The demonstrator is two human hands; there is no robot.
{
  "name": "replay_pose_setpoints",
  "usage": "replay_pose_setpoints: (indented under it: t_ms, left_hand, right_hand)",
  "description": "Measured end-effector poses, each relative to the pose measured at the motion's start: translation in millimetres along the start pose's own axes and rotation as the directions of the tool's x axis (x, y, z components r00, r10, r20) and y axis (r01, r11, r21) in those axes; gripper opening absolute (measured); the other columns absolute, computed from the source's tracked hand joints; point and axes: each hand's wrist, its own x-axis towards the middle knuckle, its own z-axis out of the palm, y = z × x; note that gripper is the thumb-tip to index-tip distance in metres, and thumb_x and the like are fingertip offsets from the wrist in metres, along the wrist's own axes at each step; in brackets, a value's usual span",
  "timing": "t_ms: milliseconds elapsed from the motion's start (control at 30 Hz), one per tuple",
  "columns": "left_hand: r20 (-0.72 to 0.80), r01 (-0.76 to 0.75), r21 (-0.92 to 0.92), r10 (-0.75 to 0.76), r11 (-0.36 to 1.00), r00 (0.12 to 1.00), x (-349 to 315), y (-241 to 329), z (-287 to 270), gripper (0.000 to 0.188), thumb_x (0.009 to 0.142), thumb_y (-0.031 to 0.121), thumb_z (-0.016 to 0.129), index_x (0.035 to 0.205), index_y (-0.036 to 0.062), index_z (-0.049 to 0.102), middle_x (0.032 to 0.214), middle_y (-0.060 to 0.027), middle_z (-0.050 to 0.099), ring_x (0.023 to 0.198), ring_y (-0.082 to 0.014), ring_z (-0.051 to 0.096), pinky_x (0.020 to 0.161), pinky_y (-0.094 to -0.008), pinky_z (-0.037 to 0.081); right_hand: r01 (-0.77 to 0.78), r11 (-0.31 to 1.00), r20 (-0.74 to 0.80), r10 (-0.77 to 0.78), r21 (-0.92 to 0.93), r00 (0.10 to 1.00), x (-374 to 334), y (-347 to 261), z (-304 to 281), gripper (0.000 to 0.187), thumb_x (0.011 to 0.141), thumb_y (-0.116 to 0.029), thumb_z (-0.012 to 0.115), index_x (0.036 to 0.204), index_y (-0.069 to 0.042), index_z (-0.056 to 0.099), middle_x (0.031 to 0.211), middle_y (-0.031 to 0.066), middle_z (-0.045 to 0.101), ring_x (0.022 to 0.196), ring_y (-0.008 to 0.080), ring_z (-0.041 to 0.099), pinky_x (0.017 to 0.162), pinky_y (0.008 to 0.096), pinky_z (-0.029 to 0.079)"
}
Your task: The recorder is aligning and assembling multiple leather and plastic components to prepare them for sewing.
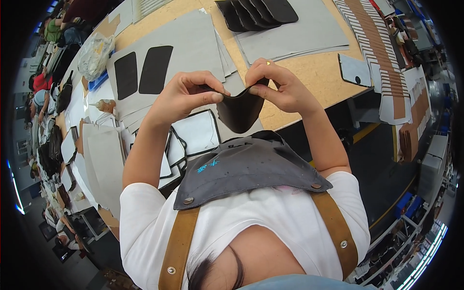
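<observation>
Between my two hands hangs a dark, flexible panel [240, 113], bent into a curve and looking like leather. My left hand [191, 92] pinches its upper left edge between thumb and fingers. At its upper right edge, my right hand [275, 87] pinches it the same way, with a ring on one finger. The panel is held above the near edge of the table, just in front of my apron. Beyond my left hand, two flat black panels, one [126, 75] beside the other [155, 70], lie on grey sheets. Ahead, several similar black pieces [258, 14] overlap in a fanned stack.
Grey sheets [295, 41] cover much of the wooden table [324, 72]. At left are a clear plastic bag [95, 55], a blue tray [98, 80] and a small bottle [104, 105]. White black-edged panels [198, 130] lie near my left forearm. Striped stacked pieces [382, 53] line the right.
</observation>
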Motion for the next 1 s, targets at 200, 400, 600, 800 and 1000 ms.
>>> replay_pose_setpoints:
  t_ms: [200, 400, 600, 800, 1000]
  left_hand:
    - [0.156, -0.053, -0.127, 0.073, 0.99, 0.985, 7.6, -3.0, -1.2, 0.011, 0.082, 0.008, 0.064, 0.09, 0.0016, 0.062, 0.089, -0.0028, 0.06, 0.087, -0.0093, 0.056, 0.078, -0.0231, 0.043]
    - [0.186, -0.063, -0.122, 0.085, 0.991, 0.979, 11.9, -6.0, -1.6, 0.01, 0.083, 0.008, 0.063, 0.09, 0.0025, 0.059, 0.091, -0.0018, 0.059, 0.087, -0.0088, 0.053, 0.079, -0.0236, 0.042]
    - [0.134, -0.102, -0.067, 0.111, 0.992, 0.985, 10.8, -3.3, -1.2, 0.01, 0.083, 0.008, 0.063, 0.09, 0.0027, 0.059, 0.089, -0.0006, 0.057, 0.084, -0.0077, 0.053, 0.076, -0.0231, 0.043]
    - [0.102, -0.147, 0.169, 0.131, 0.974, 0.986, 9.9, 5.1, 2.7, 0.011, 0.078, 0.008, 0.068, 0.086, 0.0033, 0.061, 0.083, -0.0001, 0.055, 0.078, -0.0082, 0.052, 0.072, -0.0228, 0.042]
    - [0.048, -0.221, 0.314, 0.217, 0.923, 0.975, 8.2, 8.6, 7.4, 0.009, 0.075, 0.008, 0.07, 0.08, 0.0039, 0.064, 0.079, -0.0006, 0.056, 0.075, -0.0096, 0.051, 0.068, -0.0234, 0.04]
  right_hand:
    - [0.004, 0.958, 0.08, -0.028, 0.286, 0.996, 3.0, -0.9, 4.3, 0.012, 0.075, -0.005, 0.063, 0.083, -0.006, 0.054, 0.083, 0.0024, 0.051, 0.085, 0.0172, 0.045, 0.079, 0.0293, 0.035]
    - [0.09, 0.993, 0.071, -0.095, 0.072, 0.993, 3.4, -3.4, 5.1, 0.017, 0.076, -0.019, 0.068, 0.081, -0.008, 0.056, 0.08, 0.0004, 0.053, 0.089, 0.0178, 0.048, 0.089, 0.0319, 0.032]
    - [0.05, 0.997, 0.047, -0.053, 0.062, 0.997, 1.3, -4.7, 7.9, 0.016, 0.075, -0.017, 0.069, 0.078, -0.009, 0.056, 0.081, -0.0009, 0.053, 0.091, 0.0185, 0.046, 0.09, 0.033, 0.031]
    - [0.028, 0.99, -0.026, -0.025, 0.141, 0.999, -1.3, -7.0, 13.4, 0.013, 0.074, -0.012, 0.069, 0.077, -0.009, 0.057, 0.078, -0.0018, 0.054, 0.091, 0.0179, 0.046, 0.09, 0.0326, 0.03]
    - [0.042, 0.993, -0.023, -0.045, -0.115, 0.999, 1.2, -15.0, 14.9, 0.01, 0.075, -0.013, 0.068, 0.079, -0.011, 0.059, 0.077, -0.0021, 0.055, 0.092, 0.0172, 0.047, 0.093, 0.0334, 0.025]
